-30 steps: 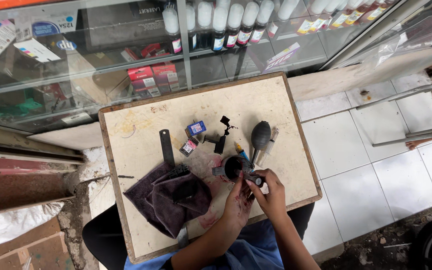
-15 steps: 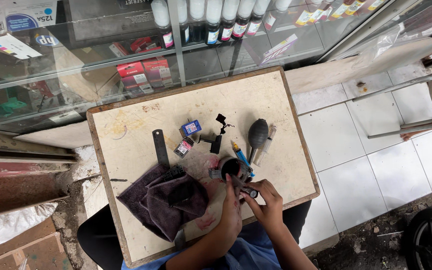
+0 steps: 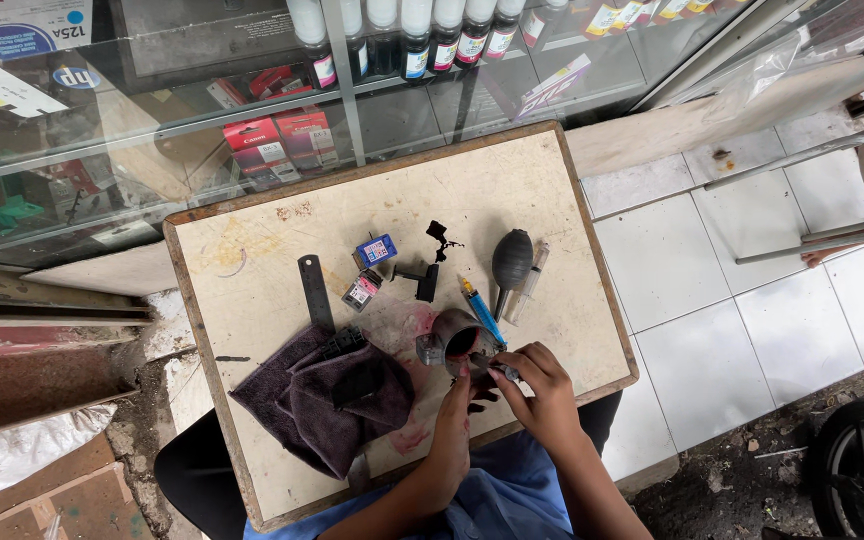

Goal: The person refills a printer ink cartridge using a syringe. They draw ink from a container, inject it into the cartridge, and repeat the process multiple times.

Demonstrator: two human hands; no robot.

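Both hands meet at the surface's point(image 3: 252, 260) near edge: left hand point(image 3: 455, 400) fingers touch a small dark cup point(image 3: 457, 338), right hand point(image 3: 542, 385) fingers pinch a small part point(image 3: 505, 371) just right of it.

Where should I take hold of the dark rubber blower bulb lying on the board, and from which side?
Grip the dark rubber blower bulb across its round belly, coming straight down from above. It lies flat on the worn wooden board with its thin nozzle pointing toward the person. The clear plastic syringe lies close along its right side, so probably place the fingers on the upper, wider part, clear of that neighbour.
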